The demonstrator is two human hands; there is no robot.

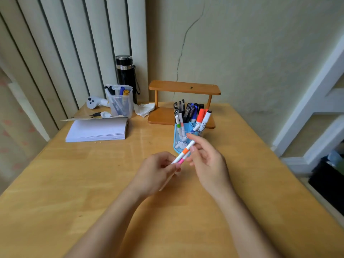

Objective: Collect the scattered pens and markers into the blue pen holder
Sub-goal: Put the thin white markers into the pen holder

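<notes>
The blue pen holder (179, 142) stands upright on the wooden desk (111, 183), packed with several dark pens, white markers and an orange-capped marker. Just in front of it I hold two thin white markers together: one with an orange band (185, 151) and one with a pink band (181, 161). My left hand (158, 172) grips their lower ends. My right hand (206, 161) pinches their upper ends, close to the holder's front wall. The markers slant up to the right, and their lower ends are hidden in my left hand.
A small wooden shelf (184, 88) stands behind the holder. At the back left are a clear plastic box (121, 103) with markers, a black flask (125, 75), a white controller (93, 102), crumpled tissue (144, 108) and a paper stack (97, 130).
</notes>
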